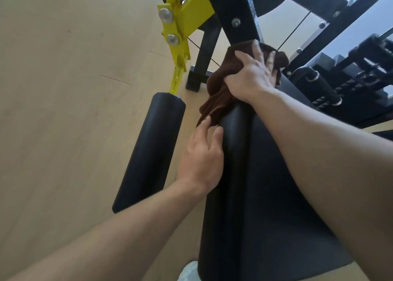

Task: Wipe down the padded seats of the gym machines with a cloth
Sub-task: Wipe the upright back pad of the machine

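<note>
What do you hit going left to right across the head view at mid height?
Light wooden floor → black cylindrical foam roller pad → left hand, fingers resting on the seat's edge → black padded seat → right forearm, leading up to the right hand pressing the brown cloth.

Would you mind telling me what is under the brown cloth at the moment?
The brown cloth lies over the far end of the black padded seat, pressed down by the right hand. The seat surface beneath it is covered, so its state there cannot be seen.
</note>
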`<action>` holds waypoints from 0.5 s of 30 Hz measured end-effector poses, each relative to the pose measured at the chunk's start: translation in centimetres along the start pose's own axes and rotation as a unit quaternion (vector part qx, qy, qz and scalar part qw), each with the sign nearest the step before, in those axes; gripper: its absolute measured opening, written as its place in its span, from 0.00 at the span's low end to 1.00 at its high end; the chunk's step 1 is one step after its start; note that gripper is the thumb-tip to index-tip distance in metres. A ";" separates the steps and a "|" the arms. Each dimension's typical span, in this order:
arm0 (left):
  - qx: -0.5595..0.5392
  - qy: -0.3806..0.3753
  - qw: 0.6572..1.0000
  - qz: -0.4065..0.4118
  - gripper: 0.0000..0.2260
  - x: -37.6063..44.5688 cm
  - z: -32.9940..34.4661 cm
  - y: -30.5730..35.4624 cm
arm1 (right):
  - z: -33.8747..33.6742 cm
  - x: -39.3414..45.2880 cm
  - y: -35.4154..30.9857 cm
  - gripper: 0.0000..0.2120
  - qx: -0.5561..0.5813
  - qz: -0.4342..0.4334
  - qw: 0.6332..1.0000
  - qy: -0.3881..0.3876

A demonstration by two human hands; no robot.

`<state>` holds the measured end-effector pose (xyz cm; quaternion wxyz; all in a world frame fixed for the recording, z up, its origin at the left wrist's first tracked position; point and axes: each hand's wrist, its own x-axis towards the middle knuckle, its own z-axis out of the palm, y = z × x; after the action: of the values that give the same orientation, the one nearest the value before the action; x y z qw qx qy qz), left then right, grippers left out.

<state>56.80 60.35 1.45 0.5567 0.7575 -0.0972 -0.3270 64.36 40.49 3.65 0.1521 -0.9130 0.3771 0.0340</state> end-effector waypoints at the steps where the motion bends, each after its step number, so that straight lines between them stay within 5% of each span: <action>1: -0.006 0.003 1.000 -0.002 0.24 -0.1 -0.3 -0.1 | -0.1 0.1 -0.5 0.34 -0.003 0.029 1.000 -0.003; 5: -0.002 -0.002 1.000 -0.004 0.25 -1.5 -0.6 -1.6 | -0.5 -0.2 -1.4 0.35 -0.001 0.069 0.997 -0.036; 15: -0.024 -0.021 0.997 -0.068 0.23 -7.9 -0.2 -6.5 | 0.6 -7.7 -0.2 0.19 -0.080 -0.111 0.990 -0.032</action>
<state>49.44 66.95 -1.33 0.5487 0.7418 -0.0491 -0.3825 59.00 46.03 4.47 0.0938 -0.9569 0.2642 0.0761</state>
